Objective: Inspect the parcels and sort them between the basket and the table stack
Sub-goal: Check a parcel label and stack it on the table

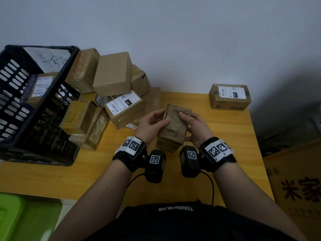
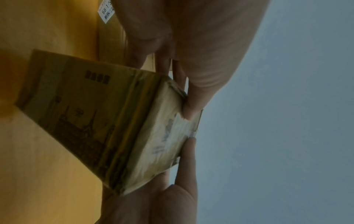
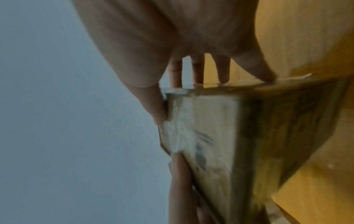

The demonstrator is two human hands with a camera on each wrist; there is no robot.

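- A small worn parcel (image 1: 174, 126) stood on end at the middle of the yellow tabletop (image 1: 225, 136), its lower end resting on the wood and its top tipped slightly away from the person.
- The left hand (image 1: 151, 125) gripped the parcel's left side, thumb (image 1: 163, 122) curled across the pale, scuffed front face, fingers behind it.
- The right hand (image 1: 194, 126) gripped the right side, thumb (image 1: 185, 117) pressed on the same face near the top.
- In the left wrist view the parcel (image 2: 122, 125) showed a printed skyline on one brown side; both thumbs pinched its labelled face.
- In the right wrist view the parcel (image 3: 229, 136) was blurred, with fingers (image 3: 197, 69) hooked over its far edge.
- A heap of brown boxes (image 1: 112, 79) lay at the left rear of the tabletop, leaning against a black slotted basket (image 1: 15, 80).
- One labelled box (image 1: 41, 87) sat inside the basket.
- A single labelled box (image 1: 230, 97) sat alone at the far right corner, well apart from the heap.
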